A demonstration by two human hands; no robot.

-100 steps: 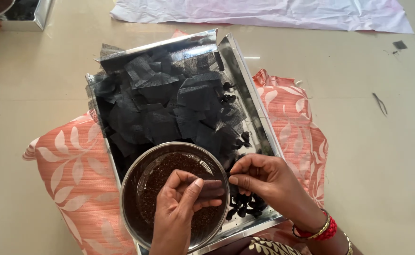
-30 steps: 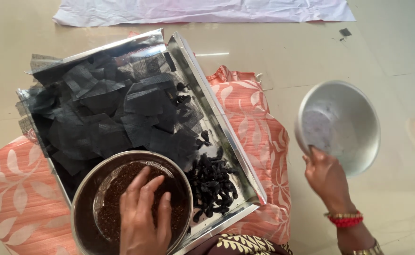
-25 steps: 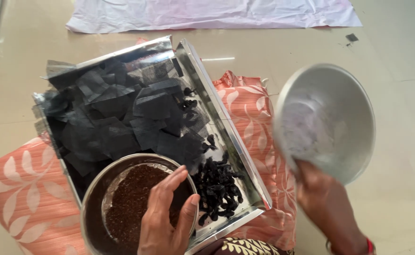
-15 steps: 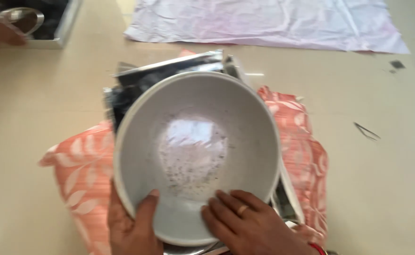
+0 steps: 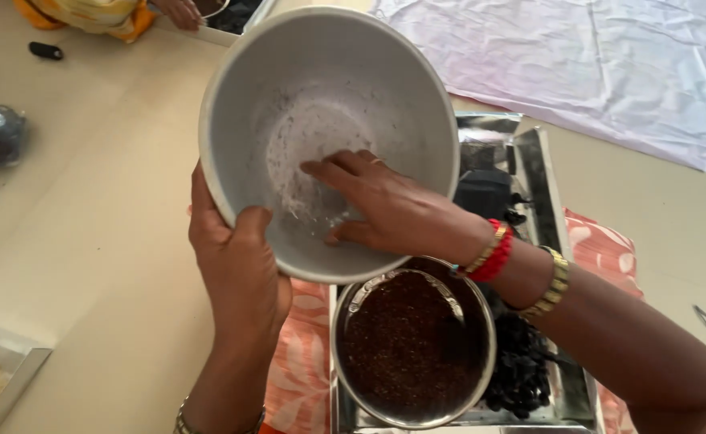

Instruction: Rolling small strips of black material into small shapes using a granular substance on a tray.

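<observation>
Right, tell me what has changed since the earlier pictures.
The right hand fetched the grey bowl from the floor at the right and brought it over the tray. The left hand left the seed dish and now grips the bowl's rim, while the right hand went inside it. Dish and tray stayed put.

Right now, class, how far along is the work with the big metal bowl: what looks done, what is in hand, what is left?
Done: the big metal bowl is nearly empty, only a whitish film inside. In hand: the left hand grips its rim, tilted over the tray, while the right hand presses into the residue. Left: residue coats the bowl; the small bowl of dark grains sits below.
</observation>
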